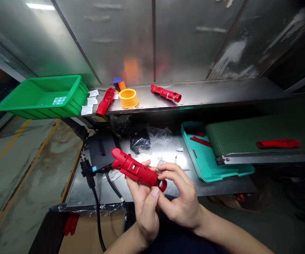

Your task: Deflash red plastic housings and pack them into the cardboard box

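Cradled by the left hand (145, 208), the red plastic housing (142, 173) could slip if the right hand (183, 199), pinching its ring end, pushes unevenly.

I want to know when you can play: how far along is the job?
The red part is in hand: the left hand supports it, the right hand touches its ring end. The red pieces in the lower box might be done; I can't be sure. The belt piece on the green belt may be left. No total shows.
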### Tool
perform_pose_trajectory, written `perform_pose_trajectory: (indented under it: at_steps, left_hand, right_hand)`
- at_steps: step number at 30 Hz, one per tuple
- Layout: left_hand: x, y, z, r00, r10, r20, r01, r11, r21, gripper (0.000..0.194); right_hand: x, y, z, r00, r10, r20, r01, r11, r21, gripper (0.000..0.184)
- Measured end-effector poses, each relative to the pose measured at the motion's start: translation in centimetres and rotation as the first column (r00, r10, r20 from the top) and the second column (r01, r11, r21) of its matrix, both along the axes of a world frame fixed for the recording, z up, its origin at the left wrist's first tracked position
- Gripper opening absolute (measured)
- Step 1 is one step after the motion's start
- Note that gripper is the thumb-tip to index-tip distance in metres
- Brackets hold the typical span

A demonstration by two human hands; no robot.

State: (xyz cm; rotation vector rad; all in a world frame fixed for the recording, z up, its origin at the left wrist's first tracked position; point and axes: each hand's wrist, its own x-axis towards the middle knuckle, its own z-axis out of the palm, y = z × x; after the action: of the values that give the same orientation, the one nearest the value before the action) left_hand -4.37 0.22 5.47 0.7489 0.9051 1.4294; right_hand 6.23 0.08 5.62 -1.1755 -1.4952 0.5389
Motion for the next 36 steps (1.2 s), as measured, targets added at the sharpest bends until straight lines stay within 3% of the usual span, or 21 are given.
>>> perform_pose_trajectory:
  at_steps: [4, 11, 21, 29, 36]
  left_hand:
    - [-0.2, 0.2, -0.4, 0.998, -0.061, 0.013, 0.061, 0.998, -0.007, 0.054]
    - [0.4, 0.4, -0.7, 0.995, -0.079, -0.064, 0.081, 0.996, 0.035, 0.054]
    - [2.2, 0.1, -0.6, 0.993, -0.111, -0.048, 0.113, 0.993, 0.045, 0.039]
    - [4.1, 0.1, 0.3, 0.996, -0.084, -0.015, 0.084, 0.996, 0.015, 0.044]
    - [6.1, 0.0, 0.7, 0.996, -0.052, 0.077, 0.056, 0.997, -0.056, 0.040]
  right_hand:
    - [0.8, 0.6, 0.3, 0.989, 0.086, -0.123, -0.110, 0.972, -0.205, 0.021]
    - [2.2, 1.2, 0.8, 0.972, 0.118, -0.205, -0.182, 0.927, -0.329, 0.023]
    - [4.4, 1.9, 1.0, 0.881, 0.216, -0.420, -0.380, 0.854, -0.356, 0.024]
    - [6.4, 1.9, 1.3, 0.851, 0.231, -0.472, -0.420, 0.839, -0.347, 0.023]
    - [8.5, 1.3, 0.7, 0.902, 0.231, -0.366, -0.356, 0.876, -0.326, 0.012]
